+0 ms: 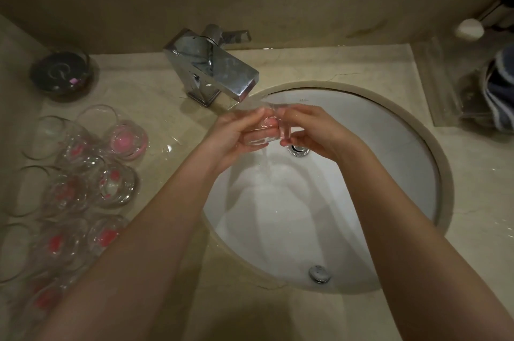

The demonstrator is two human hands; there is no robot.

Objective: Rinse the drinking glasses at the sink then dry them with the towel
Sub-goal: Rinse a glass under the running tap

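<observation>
Head view: both hands hold one drinking glass under the running faucet, over the back of the sink.

Beige countertop (319, 65) carries the white oval sink (389, 146), set toward its right half; the chrome faucet (211, 68) stands at the sink's back-left rim, water falling from its spout. Along the countertop's left edge stands a cluster of clear glasses (78, 174) with pink bases, a dark glass bowl (62, 72) at the back-left corner. Left hand (236, 135) has fingers curled round the held glass (264, 132); right hand (314, 132) pinches its other end.
</observation>
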